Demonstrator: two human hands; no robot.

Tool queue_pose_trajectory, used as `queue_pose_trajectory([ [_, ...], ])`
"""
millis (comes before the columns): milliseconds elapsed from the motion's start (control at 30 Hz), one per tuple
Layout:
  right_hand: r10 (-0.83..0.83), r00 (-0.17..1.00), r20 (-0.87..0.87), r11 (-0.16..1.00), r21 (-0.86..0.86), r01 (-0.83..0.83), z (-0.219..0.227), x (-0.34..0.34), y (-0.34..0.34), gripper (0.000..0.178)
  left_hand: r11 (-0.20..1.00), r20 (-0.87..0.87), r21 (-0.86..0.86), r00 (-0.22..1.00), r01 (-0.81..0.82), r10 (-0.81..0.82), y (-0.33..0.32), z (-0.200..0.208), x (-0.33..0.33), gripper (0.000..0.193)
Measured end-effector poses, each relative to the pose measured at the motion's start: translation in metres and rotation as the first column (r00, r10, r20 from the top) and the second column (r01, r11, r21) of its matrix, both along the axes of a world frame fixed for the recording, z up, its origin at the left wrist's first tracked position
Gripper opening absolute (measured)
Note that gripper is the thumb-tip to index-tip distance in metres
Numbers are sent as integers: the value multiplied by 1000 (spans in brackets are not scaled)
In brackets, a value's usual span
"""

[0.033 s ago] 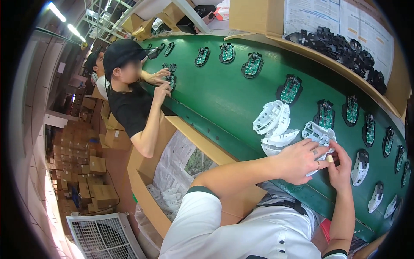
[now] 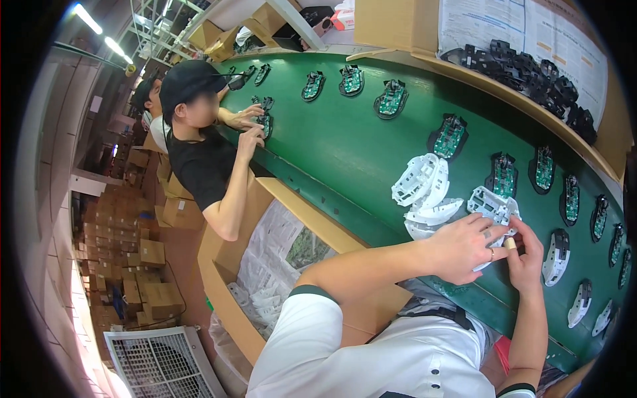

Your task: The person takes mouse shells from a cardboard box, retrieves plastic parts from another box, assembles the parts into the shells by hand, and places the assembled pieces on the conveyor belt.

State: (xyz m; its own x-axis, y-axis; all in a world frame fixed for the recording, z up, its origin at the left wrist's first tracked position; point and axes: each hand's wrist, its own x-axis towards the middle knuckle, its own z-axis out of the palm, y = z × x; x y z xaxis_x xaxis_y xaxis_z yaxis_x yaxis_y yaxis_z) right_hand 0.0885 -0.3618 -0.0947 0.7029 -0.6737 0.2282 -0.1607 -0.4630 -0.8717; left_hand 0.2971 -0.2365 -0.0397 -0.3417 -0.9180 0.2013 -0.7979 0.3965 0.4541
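Both my hands are closed around a white plastic computer-mouse shell at the edge of the green bench. My left hand, with rings on its fingers, covers the shell's near part. On the other side of the shell, my right hand pinches its edge, and a pale wrap shows on one finger. My fingertips are partly hidden behind the shell. Left of it rest several loose white shells, some leaning on each other. Just beyond the held shell lies a black mouse base with a green circuit board.
More mouse bases are spread along the green bench. Mice with white shells lie to the right. A cardboard box of white parts stands at my left, near a co-worker. Black parts fill a shelf behind.
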Motion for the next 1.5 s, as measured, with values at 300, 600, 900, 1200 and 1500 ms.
queue_pose_trajectory([
  [300,-30,1000,1,998,61,30,-4,3,1,42,1000,12,21,1000,22,-22,5,-3,2,62],
  [600,69,996,-53,994,-86,-74,9,9,4,49,1000,74,-3,997,1,-1,6,-4,0,61],
  [900,40,994,-103,996,-74,-48,11,13,4,50,1000,34,-9,999,0,0,8,-4,1,64],
  [1200,50,994,-94,996,-64,-56,13,18,7,49,1000,40,-23,999,-5,6,12,-7,1,66],
  [1500,47,996,-72,996,-74,-52,14,22,8,48,1000,61,-27,998,1,1,12,-6,5,68],
])
